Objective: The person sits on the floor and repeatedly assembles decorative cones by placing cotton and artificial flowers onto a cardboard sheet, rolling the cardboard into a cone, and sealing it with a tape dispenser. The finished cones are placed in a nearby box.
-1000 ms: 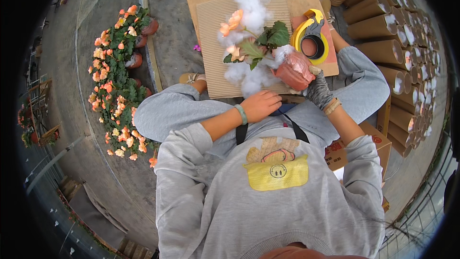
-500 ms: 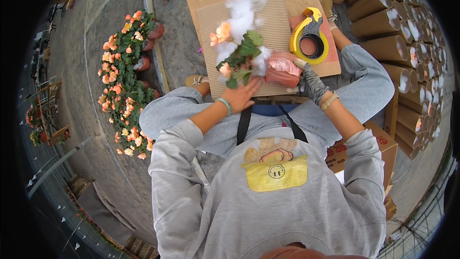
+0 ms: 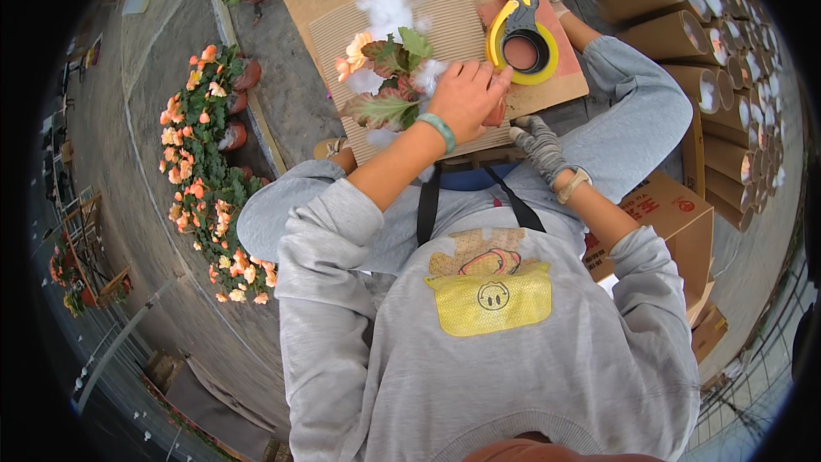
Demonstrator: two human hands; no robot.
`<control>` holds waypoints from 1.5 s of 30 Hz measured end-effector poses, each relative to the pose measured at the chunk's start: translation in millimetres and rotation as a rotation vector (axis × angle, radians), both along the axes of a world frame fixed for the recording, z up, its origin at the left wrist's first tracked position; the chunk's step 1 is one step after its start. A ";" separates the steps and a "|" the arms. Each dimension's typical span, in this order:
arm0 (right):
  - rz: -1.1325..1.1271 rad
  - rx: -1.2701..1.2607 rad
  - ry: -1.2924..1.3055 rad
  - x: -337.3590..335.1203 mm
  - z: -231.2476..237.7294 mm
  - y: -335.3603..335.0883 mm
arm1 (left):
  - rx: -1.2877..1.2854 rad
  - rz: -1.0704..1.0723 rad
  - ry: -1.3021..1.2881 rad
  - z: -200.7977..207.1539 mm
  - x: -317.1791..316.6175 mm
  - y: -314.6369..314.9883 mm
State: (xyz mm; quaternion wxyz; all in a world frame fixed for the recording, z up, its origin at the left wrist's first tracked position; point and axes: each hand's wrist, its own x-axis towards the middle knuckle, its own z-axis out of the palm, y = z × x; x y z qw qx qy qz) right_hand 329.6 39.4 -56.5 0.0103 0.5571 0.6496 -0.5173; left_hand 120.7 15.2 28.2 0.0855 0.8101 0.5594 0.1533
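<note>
In the upper middle of the frame our bare left hand (image 3: 466, 98) lies flat on the potted plant (image 3: 389, 77) on the ribbed cardboard sheet (image 3: 445, 21), our gloved right hand (image 3: 534, 141) is half curled and empty, so rolling and taping are left.

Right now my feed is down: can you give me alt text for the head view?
A person's bare left hand presses a potted orange-flowered plant with white wadding onto a ribbed brown cardboard sheet. The grey-gloved right hand rests at the sheet's near edge, by a yellow tape dispenser.
</note>
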 end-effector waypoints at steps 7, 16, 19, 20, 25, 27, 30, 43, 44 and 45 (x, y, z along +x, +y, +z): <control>-0.224 0.044 0.079 -19.9 -10.3 -6.5 | 0.208 0.019 0.130 29.3 1.8 -8.9; -0.364 -0.194 0.180 -19.6 -11.4 -8.7 | 0.015 0.214 0.096 -11.8 -16.5 -7.3; -0.364 -0.169 0.177 -14.7 -13.8 -14.2 | 0.073 0.214 0.023 -13.3 -12.2 -5.3; -0.394 -0.166 0.234 -13.1 -13.3 -16.2 | 0.095 0.218 0.010 -14.0 -9.3 -3.4; -0.294 0.112 0.299 -10.0 11.4 -19.1 | 0.138 0.256 0.009 -22.7 2.4 7.8; -0.602 -0.396 0.444 -16.4 27.7 -13.4 | 0.158 0.295 0.009 -25.8 2.3 8.9; -0.564 -0.415 0.482 -34.2 45.0 0.0 | 0.228 0.289 -0.089 -29.4 4.3 9.8; -0.390 -0.364 0.528 -44.3 45.5 42.3 | -0.121 0.232 -0.037 -13.3 -22.9 -6.4; -0.363 -0.366 0.540 -43.6 50.0 49.8 | -0.159 0.231 -0.031 -13.5 -25.6 -6.9; -0.361 -0.399 0.480 -44.6 53.1 54.9 | -0.164 0.210 -0.065 -14.1 -26.5 -7.5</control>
